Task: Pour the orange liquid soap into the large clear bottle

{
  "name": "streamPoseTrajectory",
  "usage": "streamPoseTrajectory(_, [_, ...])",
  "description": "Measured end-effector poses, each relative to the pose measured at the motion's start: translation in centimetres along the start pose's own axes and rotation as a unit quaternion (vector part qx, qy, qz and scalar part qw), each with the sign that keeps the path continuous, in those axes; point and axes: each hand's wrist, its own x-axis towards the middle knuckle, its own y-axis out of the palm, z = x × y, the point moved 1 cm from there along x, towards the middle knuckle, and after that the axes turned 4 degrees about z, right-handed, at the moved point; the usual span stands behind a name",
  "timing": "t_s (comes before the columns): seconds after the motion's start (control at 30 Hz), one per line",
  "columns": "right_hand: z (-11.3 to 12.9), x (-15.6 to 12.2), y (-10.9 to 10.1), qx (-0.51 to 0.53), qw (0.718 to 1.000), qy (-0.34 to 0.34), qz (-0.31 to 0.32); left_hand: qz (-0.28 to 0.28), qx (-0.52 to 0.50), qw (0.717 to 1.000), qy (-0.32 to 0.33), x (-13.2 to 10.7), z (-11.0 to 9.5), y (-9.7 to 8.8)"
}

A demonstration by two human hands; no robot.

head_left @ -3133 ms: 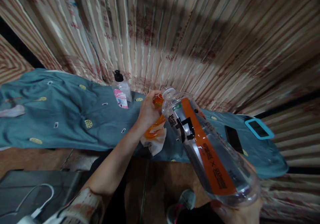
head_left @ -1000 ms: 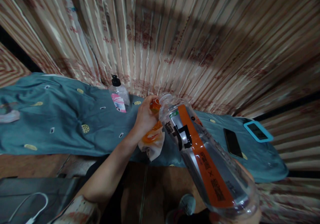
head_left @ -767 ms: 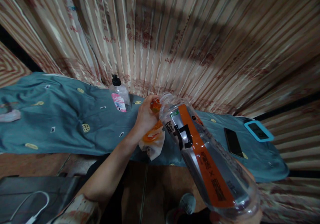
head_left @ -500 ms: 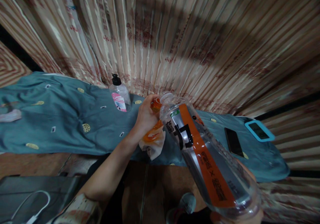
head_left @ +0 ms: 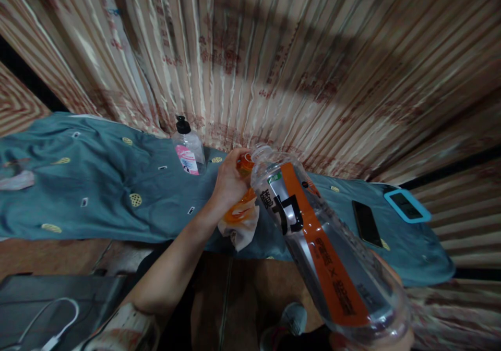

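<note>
My left hand [head_left: 230,179] is wrapped round the neck of an orange bottle [head_left: 245,164], most of which my fingers and the other bottle hide. Its lower part seems to rest on a crumpled pale cloth [head_left: 243,228]. A large clear plastic bottle [head_left: 313,226] with an orange and silver label is tilted, its open mouth up and to the left, at the top of the orange bottle. My right hand [head_left: 387,265] grips this clear bottle from behind near its base. Whether liquid runs between the two mouths I cannot make out.
A clear pump bottle [head_left: 190,155] with a black top stands left on the teal cloth cover [head_left: 105,184]. A phone [head_left: 367,224] and a blue-framed device [head_left: 407,205] lie right. Pleated curtains [head_left: 235,53] hang behind. A white cable [head_left: 66,309] lies lower left on a dark surface.
Almost nothing differs. Both hands and both bottles keep their places, and the whole view has shifted very slightly.
</note>
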Motion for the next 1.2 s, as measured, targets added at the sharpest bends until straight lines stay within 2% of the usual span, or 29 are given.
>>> streamPoseTrajectory(0.1, [0.2,-0.5,0.3,0.004,0.998,0.045,-0.043,0.005,0.006,1.0,0.001,0.0,-0.1,-0.1])
streamPoseTrajectory(0.27, [-0.9,-0.6,-0.4,-0.014,1.0,0.015,-0.023,0.001,0.011,1.0,-0.001,0.0,-0.1,-0.1])
streamPoseTrajectory(0.37, [0.1,-0.3,0.0,-0.035,0.998,0.041,-0.037,0.002,0.004,1.0,0.0,0.0,-0.2,-0.1])
streamPoseTrajectory(0.5, [1.9,0.0,1.0,-0.023,0.999,0.037,-0.025,0.002,0.001,1.0,0.0,0.0,-0.2,-0.1])
streamPoseTrajectory(0.7, [2.0,0.1,1.1,-0.03,0.999,0.028,-0.017,0.004,-0.009,1.0,-0.007,0.0,-0.1,0.0])
streamPoseTrajectory(0.83, [0.4,0.1,-0.3,-0.066,0.998,-0.018,0.008,0.002,0.005,1.0,-0.006,0.0,-0.2,0.0])
streamPoseTrajectory(0.9, [-1.0,-0.1,-1.2,-0.071,0.99,-0.095,0.082,0.001,0.007,1.0,-0.002,0.0,-0.2,0.0])
streamPoseTrajectory(0.97, [-2.8,-0.6,-2.3,-0.064,0.992,-0.072,0.083,0.0,0.004,1.0,0.0,0.1,-0.2,0.0])
streamPoseTrajectory(1.07, [-5.2,-1.6,-3.6,-0.081,0.996,-0.011,0.044,-0.001,0.003,1.0,-0.001,0.0,-0.1,0.0])
streamPoseTrajectory(1.2, [-6.8,-2.6,-4.4,-0.1,0.994,0.011,0.038,0.003,0.002,1.0,-0.004,0.0,-0.1,-0.1])
